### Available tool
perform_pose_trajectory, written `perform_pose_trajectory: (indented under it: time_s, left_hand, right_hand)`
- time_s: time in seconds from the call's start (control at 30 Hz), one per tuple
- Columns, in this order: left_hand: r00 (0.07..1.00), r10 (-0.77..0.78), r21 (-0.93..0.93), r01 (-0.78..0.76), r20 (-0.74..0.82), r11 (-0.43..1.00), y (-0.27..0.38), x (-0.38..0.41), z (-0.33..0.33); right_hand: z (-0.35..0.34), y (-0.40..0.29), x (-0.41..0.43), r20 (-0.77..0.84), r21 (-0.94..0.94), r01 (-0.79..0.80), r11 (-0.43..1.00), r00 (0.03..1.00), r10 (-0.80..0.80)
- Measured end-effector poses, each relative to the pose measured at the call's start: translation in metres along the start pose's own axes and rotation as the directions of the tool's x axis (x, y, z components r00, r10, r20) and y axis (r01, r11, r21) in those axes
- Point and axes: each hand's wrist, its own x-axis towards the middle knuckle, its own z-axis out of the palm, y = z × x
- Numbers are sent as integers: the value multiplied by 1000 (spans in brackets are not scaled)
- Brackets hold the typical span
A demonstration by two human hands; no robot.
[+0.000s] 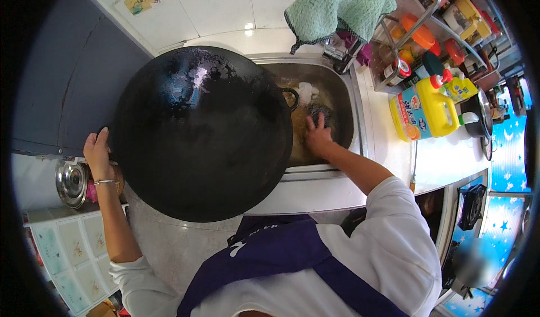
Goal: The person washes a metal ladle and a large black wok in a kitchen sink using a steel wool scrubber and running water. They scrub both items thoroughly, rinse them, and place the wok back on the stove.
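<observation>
A large black wok (pixel 202 135) covers the left part of the stainless steel sink (pixel 358 106), its dark, partly wet outer side towards me. My left hand (pixel 99 154) grips it by the handle at its left rim. The second loop handle, at the right, juts over the basin. In the sink my right hand (pixel 319 137) rests with spread fingers on a dark scouring pad (pixel 319 113), at murky brownish water. Whether the fingers close round the pad is not plain. A whitish cloth-like lump (pixel 307 92) lies just behind the pad.
Behind the sink stands a faucet (pixel 344 55) below a green towel (pixel 337 9). To the right are a yellow cleaner jug (pixel 426 108) and a metal rack (pixel 396 51) with jars. A grey cabinet panel (pixel 55 76) borders the wok's left; a gas stove (pixel 471 207) is far right.
</observation>
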Motion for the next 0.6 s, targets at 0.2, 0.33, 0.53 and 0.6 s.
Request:
perform_pose_trajectory:
  time_s: [0.2, 0.33, 0.53, 0.6]
  left_hand:
    - [999, 17, -41, -15, 37, 999, -10, 5, -7]
    - [998, 49, -18, -49, 30, 999, -1, 4, 1]
    - [1000, -3, -43, 4, 3, 999, 8, -9, 7]
    - [1000, 0, -75, -1, -3, 997, 10, -6, 5]
  right_hand:
    - [-93, 9, 3, -4, 307, -187, 933, 980, 198]
    - [-29, 18, 21, 65, 380, -213, 900, 977, 204]
    - [-149, 27, -18, -368, 636, 196, 746, 927, 70]
    - [-180, -17, -27, -370, 694, 363, 622, 921, -124]
